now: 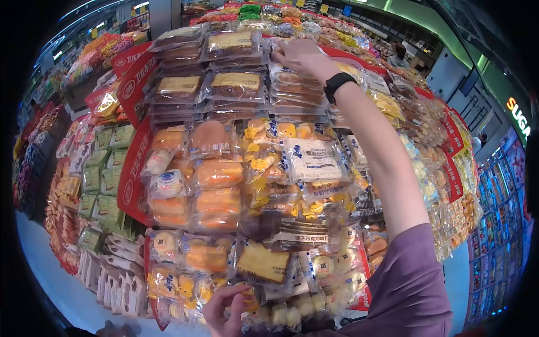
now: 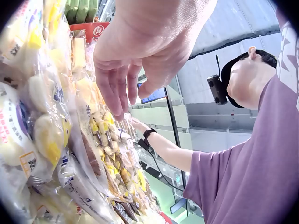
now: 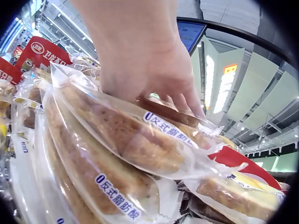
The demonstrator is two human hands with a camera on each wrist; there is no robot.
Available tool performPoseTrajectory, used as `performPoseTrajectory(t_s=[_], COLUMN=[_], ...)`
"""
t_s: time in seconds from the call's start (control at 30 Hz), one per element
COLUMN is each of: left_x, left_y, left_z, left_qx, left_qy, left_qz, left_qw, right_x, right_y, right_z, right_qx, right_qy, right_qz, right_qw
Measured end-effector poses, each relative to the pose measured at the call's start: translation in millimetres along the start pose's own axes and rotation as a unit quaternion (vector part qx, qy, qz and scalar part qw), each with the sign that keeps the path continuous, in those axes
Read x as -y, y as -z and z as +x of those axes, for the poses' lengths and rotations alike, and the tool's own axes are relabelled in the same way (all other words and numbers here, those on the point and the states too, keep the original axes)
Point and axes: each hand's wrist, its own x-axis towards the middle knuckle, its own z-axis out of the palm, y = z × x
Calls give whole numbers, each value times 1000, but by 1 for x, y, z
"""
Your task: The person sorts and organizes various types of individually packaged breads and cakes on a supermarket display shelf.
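Observation:
My right hand (image 1: 303,56), with a black band at its wrist, reaches to the top of the back stack of bagged bread. In the right wrist view, its fingers (image 3: 180,103) go down over the far side of a clear bread bag (image 3: 126,135), partly hidden by it; I cannot tell whether they grip a bag. Low in front hangs my left hand (image 1: 224,309), fingers loosely curled and holding nothing. Just above it lies a bagged yellow sponge cake (image 1: 262,263). The left wrist view shows the left hand (image 2: 145,51) beside the wall of bagged pastries (image 2: 46,130).
Bagged cakes and buns (image 1: 219,174) rise in tiers between red printed boards (image 1: 135,174). Green packets (image 1: 104,168) fill the left side. A blue-lit shelf (image 1: 499,219) stands across the aisle at right. More snack piles (image 1: 292,17) lie beyond the stack.

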Motion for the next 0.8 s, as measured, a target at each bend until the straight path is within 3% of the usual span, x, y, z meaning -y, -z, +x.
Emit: performPoseTrajectory(t_s=[0.07,0.1,0.2,0.23,0.37,0.47,0.57,0.67,0.7,0.8], left_x=[12,12,5,-1,-3,3,0,-8,-4,8], left_y=[2,4,10,13,23,24,26,31,34,37], left_z=[-1,-2,-2,-3,-2,0,1,-1,-2,-3], left_qx=[-24,-24,-13,-4,19,23,18,12,-4,-38], left_qy=[9,12,23,32,62,42,30,41,36,27], left_qz=[-10,-14,-25,-26,-22,-14,-20,-13,-10,-5], left_qw=[1000,1000,999,999,998,999,999,999,999,999], right_x=[-7,-9,-13,-14,17,55,81,89,86,71], right_y=[3,12,9,22,50,40,24,40,26,21], right_z=[1,0,2,1,7,24,42,48,56,62], right_qx=[40,103,114,165,18,-59,-94,-14,-52,-23], right_qy=[-14,-38,-49,-86,52,171,184,132,122,98], right_qz=[5,40,100,164,171,122,52,95,77,95], right_qw=[999,993,987,969,984,976,977,987,988,990])
